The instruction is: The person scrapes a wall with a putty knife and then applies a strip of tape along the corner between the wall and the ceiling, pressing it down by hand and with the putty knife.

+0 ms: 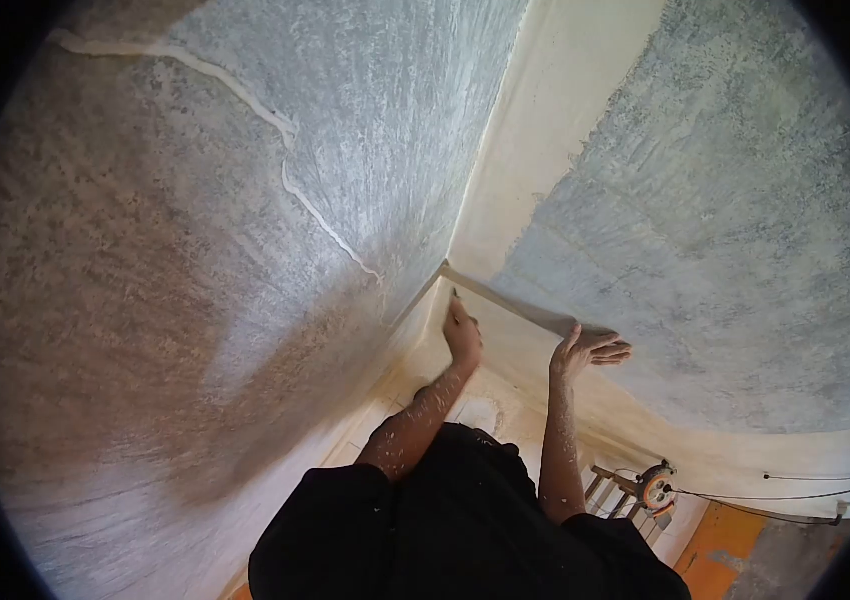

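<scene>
- Reaching overhead with both hands to a pale strip (515,305) lying along the seam under the rough grey ceiling (725,200), running from the room corner at mid-view out toward 4 o'clock.
- Pressing the left hand (463,335) against the strip's corner end, at about 10 o'clock of the other hand. Fingers curled closed, something thin poking up from them, and not being able to tell fingertip from small tool.
- Laying the right hand (590,350) flat on the strip's outer end, fingers spread open, gripping nothing.
- Judging the likeliest slip: the strip sagging or creeping off the seam between the two hands, through uneven pressure or lifting a palm too soon.
- Judging a second one: overbalancing from stretching this far up, footing being out of view.
- Noting, at 4 o'clock, an orange power tool (657,487) perching on a wooden frame (610,490), its cable (775,492) stretching off toward 3 o'clock. Snagging that cable possibly dragging the tool down.
- Passing a white filled crack (285,150) at 10 o'clock, well apart from both hands.
- Finding no bucket, tub or tray in view, so reporting no contents.
</scene>
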Tool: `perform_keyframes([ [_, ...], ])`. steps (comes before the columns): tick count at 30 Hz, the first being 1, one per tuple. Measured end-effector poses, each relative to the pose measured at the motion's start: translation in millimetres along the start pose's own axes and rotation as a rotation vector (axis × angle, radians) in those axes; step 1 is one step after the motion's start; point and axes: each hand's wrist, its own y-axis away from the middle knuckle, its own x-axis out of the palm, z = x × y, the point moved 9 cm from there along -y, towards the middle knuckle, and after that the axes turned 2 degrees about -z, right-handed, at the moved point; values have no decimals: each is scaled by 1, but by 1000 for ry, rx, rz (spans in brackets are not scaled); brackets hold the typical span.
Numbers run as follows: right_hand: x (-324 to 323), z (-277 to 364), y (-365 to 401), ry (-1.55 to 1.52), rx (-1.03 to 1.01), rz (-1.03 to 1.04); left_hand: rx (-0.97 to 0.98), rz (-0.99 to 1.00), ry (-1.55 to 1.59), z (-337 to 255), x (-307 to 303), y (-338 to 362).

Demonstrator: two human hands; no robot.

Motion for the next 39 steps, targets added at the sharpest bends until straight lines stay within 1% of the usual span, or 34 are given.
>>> perform_keyframes([
  [1, -1, -1, 0, 9, 6, 6, 25, 41, -12, -3, -1, 2],
  [4, -1, -2, 0, 23, -9, 7, 166, 86, -46, 0, 9, 32],
  [6, 0, -2, 1, 1, 5, -15, 258, 102, -73, -5, 9, 40],
  [7, 1, 0, -1, -13, 12, -32, 310, 113, -85, -11, 11, 41],
  [10, 1, 1, -1, -27, 6, -45, 361, 110, -146, -13, 3, 32],
  [13, -1, -3, 2, -28, -9, -18, 319, 103, -53, 8, 16, 39],
  [15, -2, -2, 3, -31, -16, -29, 166, 0, 7, 18, 6, 19],
  [16, -2, 0, 1, -34, -21, -38, 92, -51, 40, 13, 5, 10],
  [17, 1, 0, 1, -56, -15, -19, 122, -82, 120, -6, -4, -3],
  [20, -1, -6, 1, -68, -10, 28, 153, 34, 27, 0, 2, 12],
  [22, 1, -4, 3, -51, -12, 32, 379, 44, -63, 1, 6, 17],
  [23, -1, -3, 5, -45, -7, 15, 397, 58, -96, 9, 5, 15],
  [24, -1, 0, 3, -43, -3, -7, 415, 71, -128, 3, 5, 22],
  [26, 1, 3, -1, -34, 6, -39, 269, 131, -160, 4, 8, 26],
  [29, 1, 3, 0, -14, 9, -60, -5, 126, -14, -4, 24, 60],
  [32, 0, 4, -2, -10, -6, -84, -183, 89, 163, -3, 29, 53],
  [35, -1, 2, 1, -31, 10, -60, -152, 61, 147, -3, 30, 54],
  [38, -1, 0, 0, -62, 25, -29, -266, 121, 180, 0, 34, 62],
  [39, -2, 0, 0, -63, 28, -20, -257, 91, 207, 0, 31, 53],
])
